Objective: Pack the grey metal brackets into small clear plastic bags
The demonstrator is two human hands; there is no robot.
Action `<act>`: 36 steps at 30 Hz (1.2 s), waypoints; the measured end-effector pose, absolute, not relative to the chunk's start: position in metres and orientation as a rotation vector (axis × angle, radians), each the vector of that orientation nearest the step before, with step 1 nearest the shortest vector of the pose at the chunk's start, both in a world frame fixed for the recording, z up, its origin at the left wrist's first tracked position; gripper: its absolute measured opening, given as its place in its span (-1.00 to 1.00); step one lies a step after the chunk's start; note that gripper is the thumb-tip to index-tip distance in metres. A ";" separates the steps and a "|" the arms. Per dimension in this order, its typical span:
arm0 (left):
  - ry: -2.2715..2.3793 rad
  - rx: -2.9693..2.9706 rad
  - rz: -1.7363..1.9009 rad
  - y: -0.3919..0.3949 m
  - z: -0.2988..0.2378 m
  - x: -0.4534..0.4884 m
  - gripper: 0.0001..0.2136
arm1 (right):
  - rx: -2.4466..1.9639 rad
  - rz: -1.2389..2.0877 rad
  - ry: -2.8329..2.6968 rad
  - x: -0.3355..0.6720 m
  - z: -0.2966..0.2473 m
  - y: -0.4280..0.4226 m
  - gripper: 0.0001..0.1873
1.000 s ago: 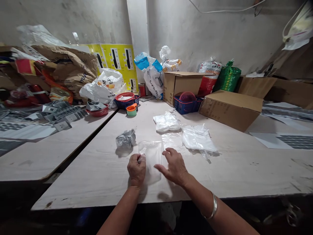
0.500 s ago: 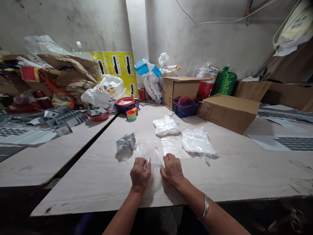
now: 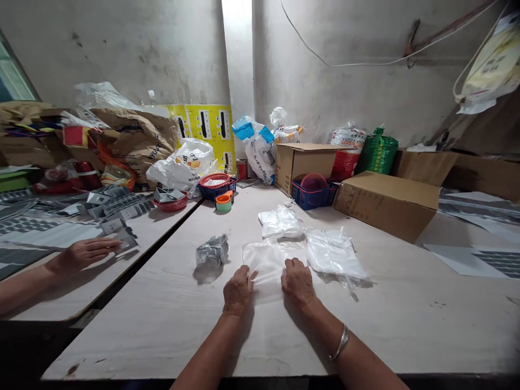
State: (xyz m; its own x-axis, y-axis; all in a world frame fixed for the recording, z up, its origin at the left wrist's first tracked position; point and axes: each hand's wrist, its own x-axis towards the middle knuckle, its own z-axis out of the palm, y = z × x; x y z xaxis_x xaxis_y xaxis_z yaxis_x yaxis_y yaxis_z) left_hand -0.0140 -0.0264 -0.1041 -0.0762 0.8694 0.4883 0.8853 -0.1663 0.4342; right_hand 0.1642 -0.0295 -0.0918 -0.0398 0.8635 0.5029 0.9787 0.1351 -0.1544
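Note:
A small clear plastic bag lies flat on the pale wooden table in front of me. My left hand grips its near left edge with the fingers curled. My right hand grips its near right edge, fingers closed on the plastic. A silver bangle sits on my right wrist. Just left of the bag lies a crumpled grey packet. Beyond it lie a white bundle in plastic and a stack of clear bags.
Another person's hand rests on grey printed card pieces on the left table. Cardboard boxes, a blue basket, a red basket, an orange-green tape roll and sacks line the back against the wall.
My two hands have drawn together onto the bag's near edge and my right hand has closed on it. Another person's hand has come into view on the left table. The camera tilted up.

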 end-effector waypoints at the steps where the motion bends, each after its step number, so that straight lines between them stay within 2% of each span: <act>1: -2.023 -2.133 -1.091 -0.026 -0.107 -0.014 -0.83 | -1.762 -0.331 -1.934 0.166 -0.096 -0.028 -0.88; 6: -2.018 -2.170 -1.182 -0.031 -0.112 -0.012 -0.80 | -1.648 -0.367 -1.950 0.171 -0.109 -0.030 -0.84; 11: -2.007 -2.214 -1.121 -0.036 -0.109 -0.010 -0.72 | -1.558 -0.263 -1.910 0.177 -0.120 -0.028 -0.78; 16: -2.014 -2.243 -1.095 -0.038 -0.108 -0.006 -0.75 | -1.593 -0.138 -1.874 0.177 -0.123 -0.029 -0.77; 23: -2.011 -2.329 -1.086 -0.042 -0.104 -0.004 -0.73 | -1.493 -0.148 -1.918 0.173 -0.116 -0.036 -0.66; 29: -1.974 -2.401 -1.149 -0.050 -0.103 -0.003 -0.61 | -1.403 -0.057 -1.940 0.176 -0.121 -0.044 -0.65; 34: -1.881 -2.463 -1.051 -0.065 -0.093 -0.015 -0.21 | -1.462 0.002 -1.930 0.183 -0.130 -0.043 -0.68; 36: -1.805 -2.387 -1.111 -0.071 -0.083 -0.037 -0.23 | -1.488 0.041 -1.923 0.186 -0.133 -0.042 -0.70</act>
State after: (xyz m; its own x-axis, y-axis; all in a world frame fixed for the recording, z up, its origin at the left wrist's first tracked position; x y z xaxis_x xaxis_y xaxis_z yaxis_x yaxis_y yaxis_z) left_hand -0.0365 -0.0712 -0.0832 0.1186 0.8628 0.4915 0.8274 -0.3595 0.4314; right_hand 0.1858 -0.0425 -0.1330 -0.0999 0.8617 0.4975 0.8398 0.3412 -0.4224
